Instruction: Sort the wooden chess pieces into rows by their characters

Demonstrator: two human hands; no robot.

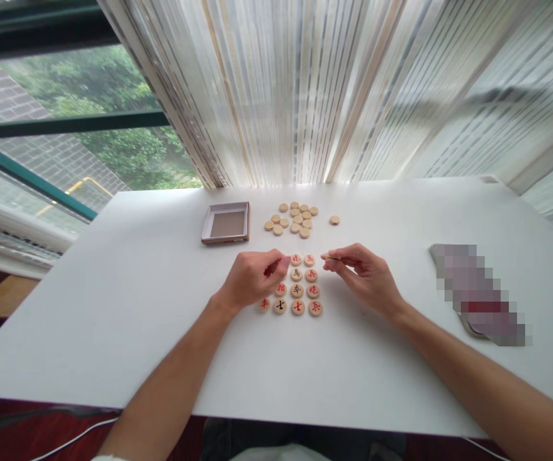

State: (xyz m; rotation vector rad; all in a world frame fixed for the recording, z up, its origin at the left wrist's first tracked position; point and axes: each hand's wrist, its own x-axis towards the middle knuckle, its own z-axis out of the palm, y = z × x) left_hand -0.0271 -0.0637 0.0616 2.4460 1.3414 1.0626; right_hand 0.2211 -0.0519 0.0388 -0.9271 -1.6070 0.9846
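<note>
Round wooden Chinese chess pieces marked in red or black characters lie face up in rows on the white table, among them a red-marked piece (315, 308) at the near right corner. My right hand (365, 275) pinches a chess piece (331, 257) edge-on, just right of the far row. Over the left side of the rows, my left hand (256, 276) is closed, thumb against fingers, beside a red-marked piece (296, 259). It covers part of the rows, and whatever it may hold is hidden.
Beyond the rows, several blank-side-up pieces (298, 219) lie in a loose group, with one single piece (335, 220) to their right. An open shallow box (229, 224) stands at the back left. A blurred-out flat object (478, 294) lies right on the table (113, 333).
</note>
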